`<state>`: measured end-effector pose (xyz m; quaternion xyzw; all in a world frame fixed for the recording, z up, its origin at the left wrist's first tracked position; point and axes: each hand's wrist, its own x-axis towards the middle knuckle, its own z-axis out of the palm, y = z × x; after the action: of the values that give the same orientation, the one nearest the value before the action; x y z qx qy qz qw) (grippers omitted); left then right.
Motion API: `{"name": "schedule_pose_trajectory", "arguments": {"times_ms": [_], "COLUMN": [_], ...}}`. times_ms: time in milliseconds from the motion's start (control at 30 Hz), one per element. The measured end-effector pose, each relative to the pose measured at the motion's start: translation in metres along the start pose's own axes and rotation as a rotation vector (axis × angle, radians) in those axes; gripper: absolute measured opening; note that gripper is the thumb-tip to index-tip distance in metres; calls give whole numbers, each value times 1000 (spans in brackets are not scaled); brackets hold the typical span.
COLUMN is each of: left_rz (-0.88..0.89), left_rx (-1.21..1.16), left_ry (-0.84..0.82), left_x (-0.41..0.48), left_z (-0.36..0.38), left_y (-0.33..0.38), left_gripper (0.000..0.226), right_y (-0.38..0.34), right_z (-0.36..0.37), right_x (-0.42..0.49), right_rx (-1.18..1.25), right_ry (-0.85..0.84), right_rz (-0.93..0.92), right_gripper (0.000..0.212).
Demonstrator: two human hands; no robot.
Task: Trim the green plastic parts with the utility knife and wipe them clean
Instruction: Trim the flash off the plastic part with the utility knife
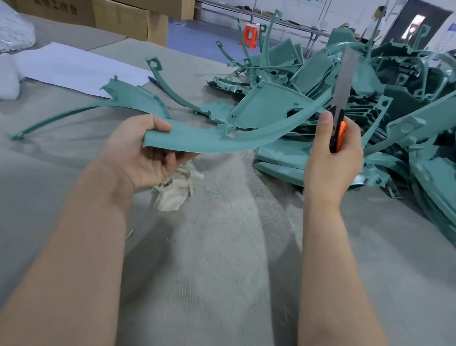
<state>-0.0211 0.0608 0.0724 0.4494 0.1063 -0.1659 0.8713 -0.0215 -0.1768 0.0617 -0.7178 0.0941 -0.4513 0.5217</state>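
The left hand [146, 152] grips the curved green part [210, 141] at its broad end (light, likely springy); the right hand [331, 159] beside it holds the utility knife [341, 100] upright.

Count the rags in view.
1. A crumpled rag sits just below the left hand, which holds a green part. Others may be hidden under the pile.

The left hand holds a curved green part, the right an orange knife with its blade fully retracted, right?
Not retracted: the head view shows the blade pushed far out of the orange knife, pointing up. Otherwise yes: the left hand holds the curved green part, the right hand the knife.
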Motion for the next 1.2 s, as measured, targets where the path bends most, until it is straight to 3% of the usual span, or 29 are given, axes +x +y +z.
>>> {"name": "schedule_pose_trajectory", "arguments": {"times_ms": [667, 1200], "left_rz": [57, 115], "left_rx": [-92, -245], "left_ry": [43, 26], "left_x": [3, 7], "left_z": [-1, -1], "left_y": [-2, 0], "left_gripper": [15, 26], "right_y": [1, -1], "right_z": [5, 39], "right_x": [-4, -42], "right_rx": [64, -133], "right_ry": [-149, -614], "right_rz": [4, -155], "right_gripper": [20, 28]}}
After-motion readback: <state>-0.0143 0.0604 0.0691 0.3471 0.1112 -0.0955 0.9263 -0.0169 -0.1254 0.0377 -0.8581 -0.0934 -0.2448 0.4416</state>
